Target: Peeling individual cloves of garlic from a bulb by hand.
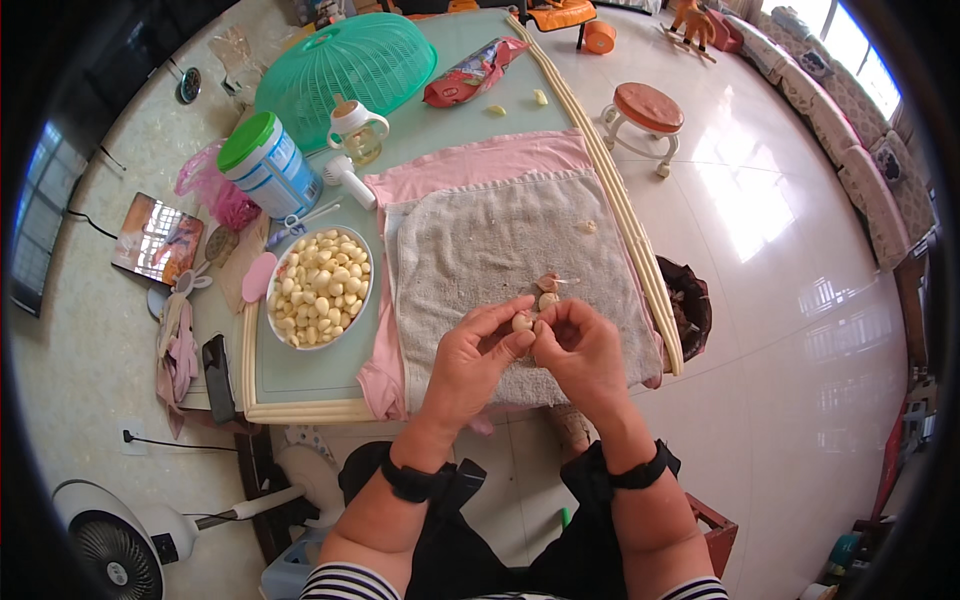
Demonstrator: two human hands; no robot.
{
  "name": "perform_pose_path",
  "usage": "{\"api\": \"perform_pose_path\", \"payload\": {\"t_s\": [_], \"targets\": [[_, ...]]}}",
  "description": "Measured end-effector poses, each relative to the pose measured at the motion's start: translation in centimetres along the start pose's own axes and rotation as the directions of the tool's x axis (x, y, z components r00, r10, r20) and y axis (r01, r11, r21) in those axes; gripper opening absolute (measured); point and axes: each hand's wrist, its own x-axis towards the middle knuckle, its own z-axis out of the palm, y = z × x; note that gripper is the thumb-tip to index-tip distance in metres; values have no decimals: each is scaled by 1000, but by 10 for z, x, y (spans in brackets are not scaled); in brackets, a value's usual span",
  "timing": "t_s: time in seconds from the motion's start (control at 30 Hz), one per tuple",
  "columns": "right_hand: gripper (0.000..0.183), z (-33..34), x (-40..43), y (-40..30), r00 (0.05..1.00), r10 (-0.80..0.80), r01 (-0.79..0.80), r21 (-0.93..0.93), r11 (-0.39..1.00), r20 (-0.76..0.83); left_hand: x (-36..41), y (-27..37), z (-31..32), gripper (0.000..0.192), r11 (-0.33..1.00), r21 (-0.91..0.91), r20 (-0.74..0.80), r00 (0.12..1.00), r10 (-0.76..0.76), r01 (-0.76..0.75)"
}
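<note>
Between the fingertips of my left hand (484, 349) is a garlic clove (523, 322), pale and rounded. My right hand (581, 349) pinches at the same clove from the other side. Both hands are over a grey towel (480, 232) spread on a pink cloth (480, 161). Just beyond my fingers lie a clove in reddish skin (548, 282) and a paler clove (549, 301). To the left, a white bowl (370, 259) is heaped with peeled garlic cloves (322, 283). A small piece of garlic or skin (587, 226) rests on the towel's right side.
Left of the towel stand a green-lidded can (270, 169), a baby bottle (356, 135) and a white handheld device (349, 182). A green mesh food cover (345, 75) and a red packet (472, 71) are farther back. A dark bin (686, 307) sits beside the table's right edge.
</note>
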Motion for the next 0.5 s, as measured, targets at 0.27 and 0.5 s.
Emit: {"api": "perform_pose_path", "payload": {"t_s": [0.27,0.5], "targets": [[8,-5,2,2,979,78,-148,390,909,188,1,12,-7,30,921,-342,97,981,-165,189],[8,2,2,2,998,27,-45,376,926,53,-1,9,-4,29,970,-237,8,998,-61,61]]}}
